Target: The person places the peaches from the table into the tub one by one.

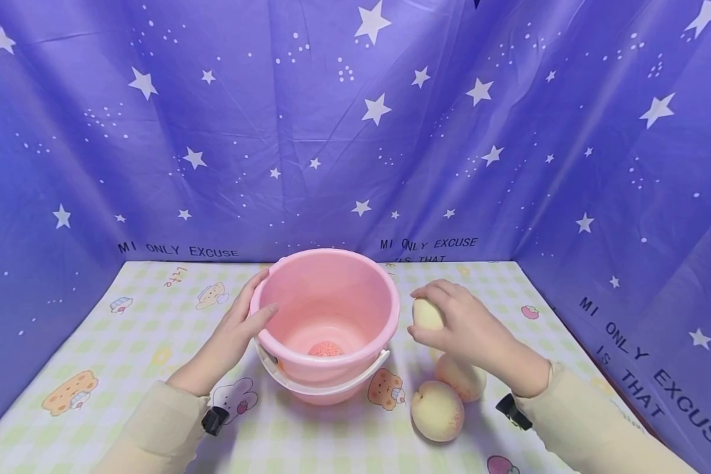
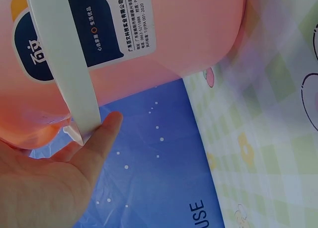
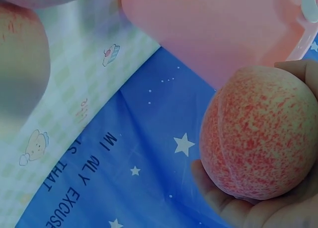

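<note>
Loading seems in hand: peach (image 1: pixel 428 315) held in right hand (image 1: pixel 471 322) grip, bucket (image 1: pixel 332 283) held by left hand (image 1: pixel 234 336); gentle lowering inside is called for next.

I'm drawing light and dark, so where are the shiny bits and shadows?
Head view: pale sheen on the purple curtain, soft shadow beside the peaches; left wrist view: shadow on the tablecloth near the bucket; right wrist view: grey shading low on the left-edge peach.
</note>
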{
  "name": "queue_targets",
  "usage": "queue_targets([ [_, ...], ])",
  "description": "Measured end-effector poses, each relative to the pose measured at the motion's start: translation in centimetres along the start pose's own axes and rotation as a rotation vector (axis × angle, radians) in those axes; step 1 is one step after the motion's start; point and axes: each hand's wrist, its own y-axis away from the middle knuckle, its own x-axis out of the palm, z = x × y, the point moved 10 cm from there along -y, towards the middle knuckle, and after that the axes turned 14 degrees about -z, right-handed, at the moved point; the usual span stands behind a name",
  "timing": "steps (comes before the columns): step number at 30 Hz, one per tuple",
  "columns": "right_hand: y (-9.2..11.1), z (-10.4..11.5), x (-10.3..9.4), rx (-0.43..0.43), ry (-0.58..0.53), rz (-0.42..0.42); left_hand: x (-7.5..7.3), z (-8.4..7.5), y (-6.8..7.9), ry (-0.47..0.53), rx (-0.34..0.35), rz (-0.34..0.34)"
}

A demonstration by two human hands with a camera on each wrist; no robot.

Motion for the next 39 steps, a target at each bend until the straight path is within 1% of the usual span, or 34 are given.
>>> queue_targets([
  [9, -0.4, 0.0, -0.6, 0.019, -0.009, -0.030, 0.0, 0.0, 0.0, -0.003, -0.003, 0.002],
  [24, -0.9, 0.1, -1.6, 0.033, -0.052, -0.124, 0.0, 0.0, 0.0, 0.001, -0.001, -0.001],
  [39, -1.3, 0.0, -2.0, 0.070, -0.097, -0.188, 0.0, 0.0, 0.1, -0.008, -0.017, 0.001],
])
